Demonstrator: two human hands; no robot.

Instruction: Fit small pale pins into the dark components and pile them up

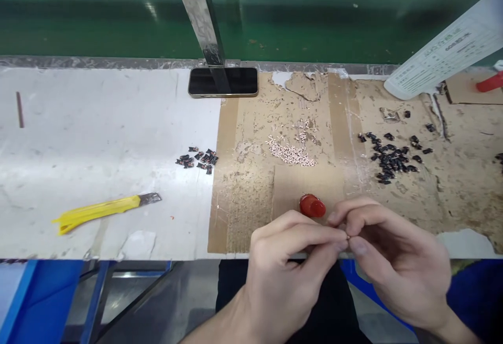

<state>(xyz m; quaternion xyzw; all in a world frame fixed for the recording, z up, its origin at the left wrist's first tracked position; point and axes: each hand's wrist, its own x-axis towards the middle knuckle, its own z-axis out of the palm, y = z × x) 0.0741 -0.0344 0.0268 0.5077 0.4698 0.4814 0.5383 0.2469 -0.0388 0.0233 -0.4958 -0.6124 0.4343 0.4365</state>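
My left hand (291, 265) and my right hand (404, 260) meet fingertip to fingertip over the table's front edge. Both are closed in a pinch around a tiny copper-coloured piece (348, 237), mostly covered by the fingers, so its kind is unclear. Just beyond the fingers stands a small red cap-like container (312, 205). A heap of tiny copper-coloured parts (291, 152) lies on the cardboard ahead. Small black parts are piled at the right (393, 160), and a smaller group of black parts (198, 159) rests on the white surface to the left.
A yellow utility knife (102, 213), blade out, lies at the left. A phone (223, 82) rests by a metal post (200, 13) at the back. A white printed bottle-like object (444, 45) leans at back right. Behind runs a green surface (298, 19).
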